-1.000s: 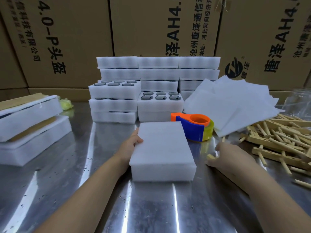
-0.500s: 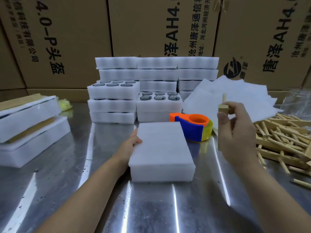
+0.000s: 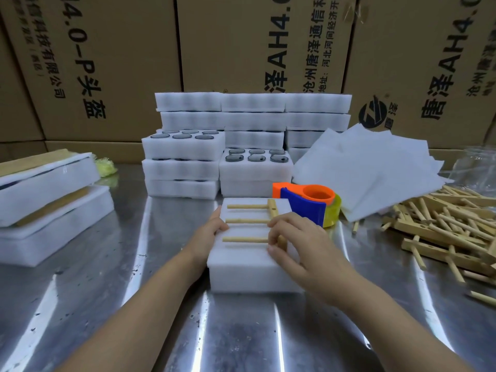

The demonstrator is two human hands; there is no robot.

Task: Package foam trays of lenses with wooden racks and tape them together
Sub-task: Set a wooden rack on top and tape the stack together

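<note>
Foam block [image 3: 241, 267] at centre of steel table [image 3: 161, 331]. Wooden rack [image 3: 249, 221] lies flat on its top face, three dowels pointing to 9 o'clock, spine at the 3 o'clock side. Right hand [image 3: 298, 245] pinches the spine. Left hand [image 3: 212, 232] grips the block's 9 o'clock edge, fingers curled over it. Tape dispenser [image 3: 308, 205] just beside the block at 1 o'clock. Lens tray stacks [image 3: 185, 157] at 12 o'clock; foam sheets [image 3: 370, 170] at 2 o'clock; loose rack pile [image 3: 442, 226] at 3 o'clock; two foam packs [image 3: 48, 200] at 9 o'clock. Cardboard boxes [image 3: 228, 44] behind.
</note>
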